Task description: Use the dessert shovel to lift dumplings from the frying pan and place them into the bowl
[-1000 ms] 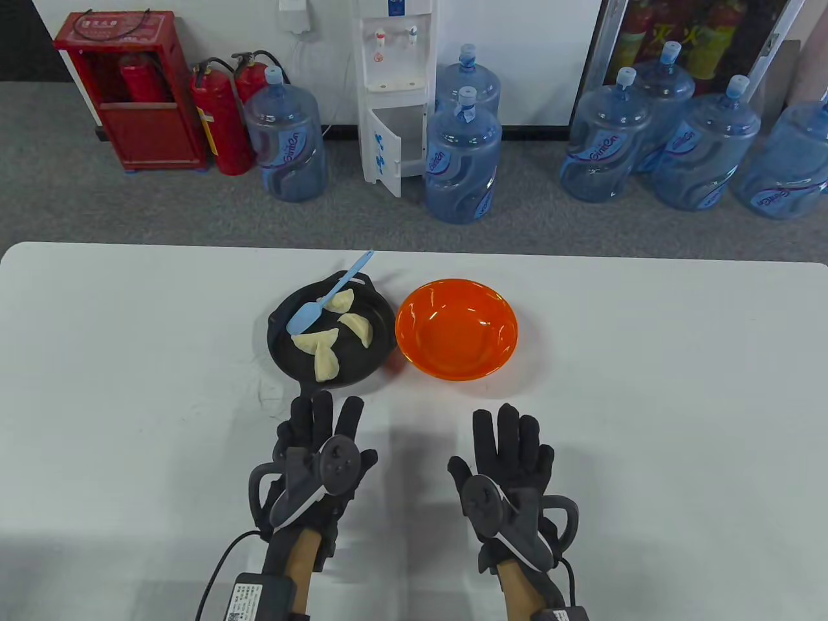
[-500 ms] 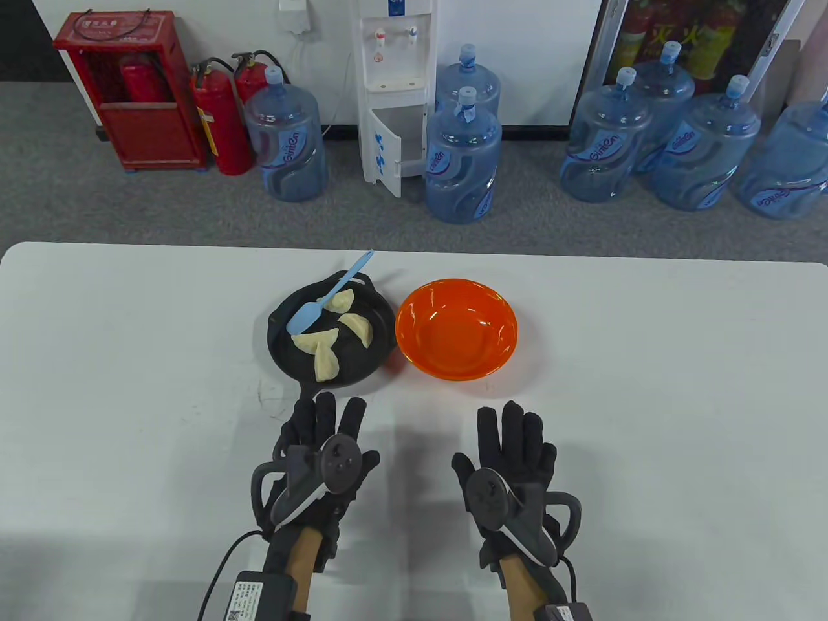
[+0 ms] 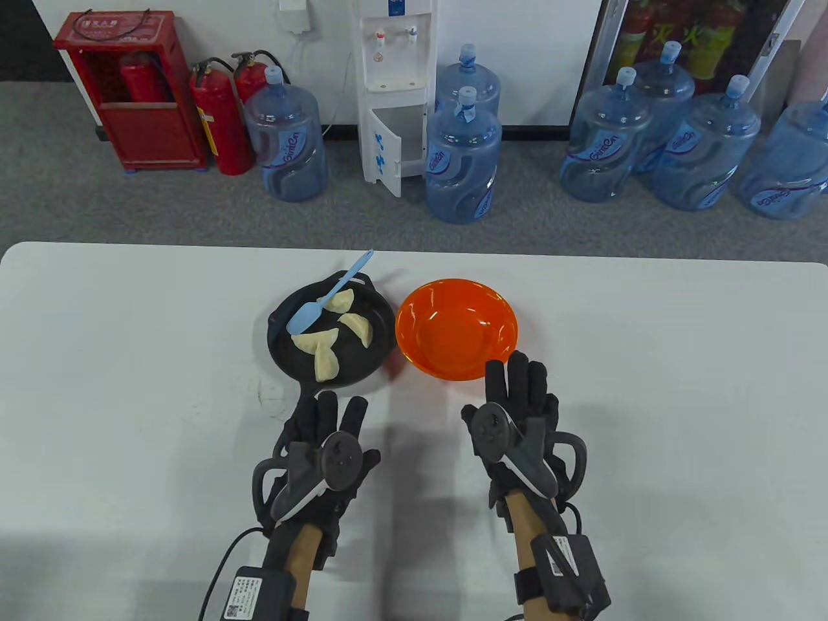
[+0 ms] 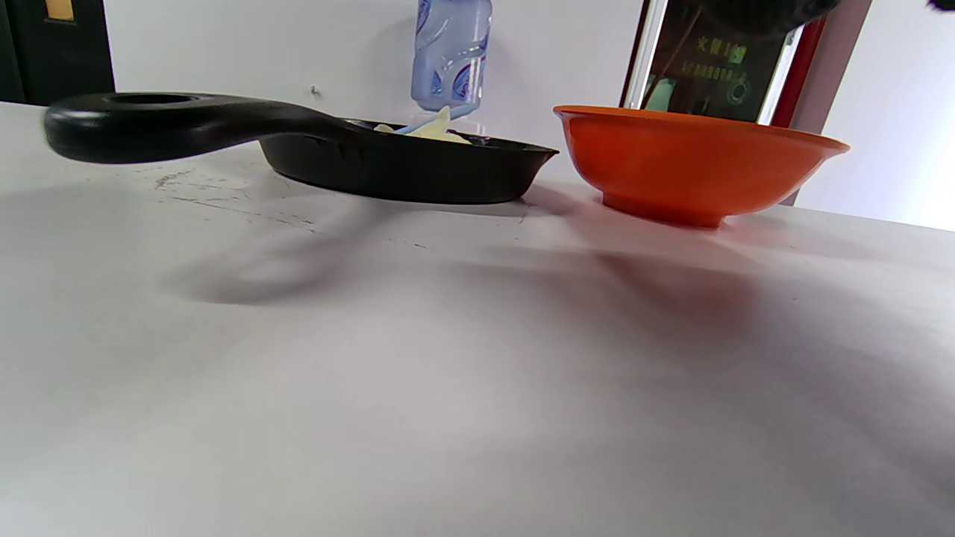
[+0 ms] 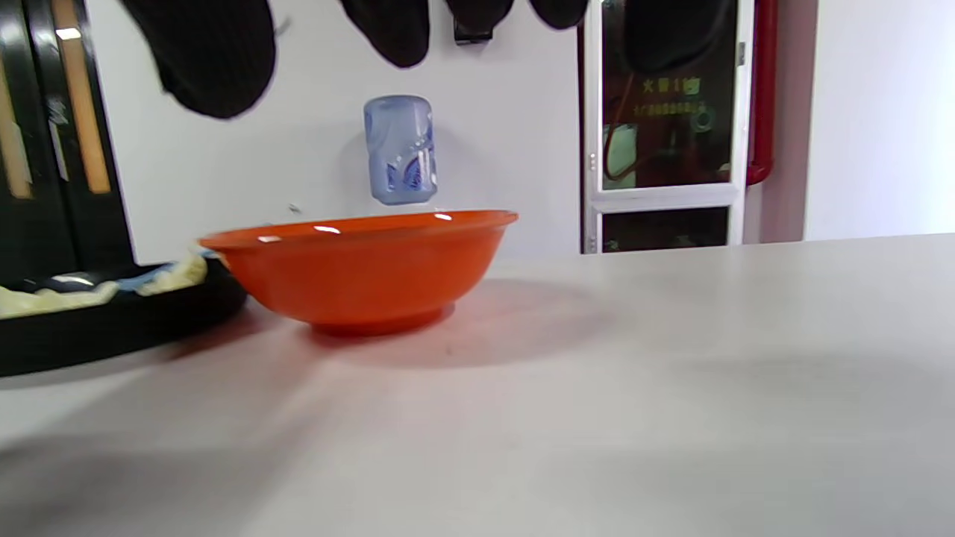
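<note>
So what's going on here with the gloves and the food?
A person in sensor gloves is about to move dumplings from the black frying pan into the orange bowl. Nothing is picked up yet: the blue dessert shovel lies in the pan. The right hand reaches, fingers straight, near the empty bowl's rim; the left hand is open near the pan's handle.

Only readable brand I can spot is "GimCn" or something close, in white script on the purple labels of the blue water jugs [image 3: 292,139] on the floor. The red fire cabinet [image 3: 132,90] has Chinese characters, too small to make out.
</note>
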{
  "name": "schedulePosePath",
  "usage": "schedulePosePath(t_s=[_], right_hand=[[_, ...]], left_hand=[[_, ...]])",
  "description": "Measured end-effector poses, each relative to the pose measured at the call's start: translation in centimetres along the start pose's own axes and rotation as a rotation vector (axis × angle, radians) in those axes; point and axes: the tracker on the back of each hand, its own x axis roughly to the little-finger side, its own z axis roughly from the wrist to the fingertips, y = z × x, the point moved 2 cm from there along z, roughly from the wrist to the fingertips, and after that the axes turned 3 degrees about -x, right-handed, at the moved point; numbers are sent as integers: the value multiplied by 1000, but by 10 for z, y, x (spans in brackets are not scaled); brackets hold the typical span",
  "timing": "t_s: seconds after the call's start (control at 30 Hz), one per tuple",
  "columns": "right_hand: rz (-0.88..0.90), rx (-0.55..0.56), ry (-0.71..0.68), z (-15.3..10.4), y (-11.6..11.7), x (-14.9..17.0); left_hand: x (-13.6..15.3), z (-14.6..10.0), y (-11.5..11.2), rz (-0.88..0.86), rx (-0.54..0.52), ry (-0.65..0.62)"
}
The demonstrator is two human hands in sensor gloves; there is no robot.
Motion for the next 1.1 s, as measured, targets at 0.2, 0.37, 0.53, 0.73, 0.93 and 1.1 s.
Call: schedulePosePath(t_s=[0.2, 0.37, 0.53, 0.73, 0.93, 1.1], right_hand=[[-41, -74, 0, 31, 22, -13], [-75, -92, -9, 44, 35, -26], [-109, -78, -42, 52, 42, -37], [-138, -88, -46, 59, 53, -45], [-123, -90, -20, 65, 58, -47], [-43, -78, -10, 69, 62, -45]], left_hand=[[-2, 1, -1, 17, 11, -10], [-5, 2, -2, 25, 16, -21], [-6, 3, -2, 29, 25, -23], [-7, 3, -2, 32, 33, -23], [-8, 3, -2, 35, 33, -25], [-7, 4, -3, 42, 34, -21]])
